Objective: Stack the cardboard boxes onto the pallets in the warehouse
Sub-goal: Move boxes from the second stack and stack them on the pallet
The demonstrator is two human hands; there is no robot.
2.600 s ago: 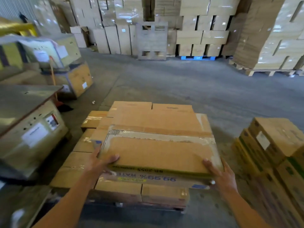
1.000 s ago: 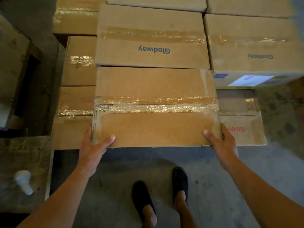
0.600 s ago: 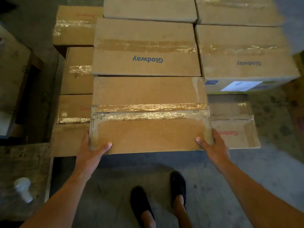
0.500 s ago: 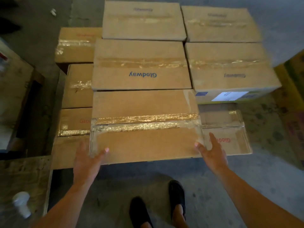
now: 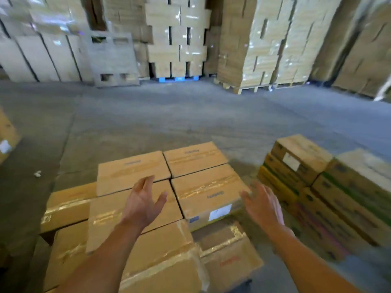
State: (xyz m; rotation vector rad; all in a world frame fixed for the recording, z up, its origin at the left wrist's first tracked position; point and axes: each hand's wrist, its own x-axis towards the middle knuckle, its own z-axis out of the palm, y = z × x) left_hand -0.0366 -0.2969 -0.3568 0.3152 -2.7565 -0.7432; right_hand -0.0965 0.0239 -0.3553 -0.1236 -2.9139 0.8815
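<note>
A stack of taped cardboard boxes (image 5: 133,172) fills the low pallet in front of me, in two layers. The box I just set down (image 5: 165,256) lies at the near edge of the top layer, its tape wrinkled. My left hand (image 5: 143,201) hovers above the top boxes with fingers spread and holds nothing. My right hand (image 5: 262,206) hangs in the air at the stack's right edge, fingers straight, also holding nothing. A lower box with red print (image 5: 230,256) sticks out at the near right. The pallet itself is hidden under the boxes.
A second stack of printed cartons (image 5: 317,187) stands on the floor to the right. Tall wrapped pallet loads (image 5: 264,43) line the back wall, with an upright grey pallet (image 5: 112,60) leaning there. Grey concrete floor (image 5: 190,115) lies between.
Both hands have let go of the near box and lifted off it with fingers spread. My view has swung up from the stack toward the back of the warehouse.
</note>
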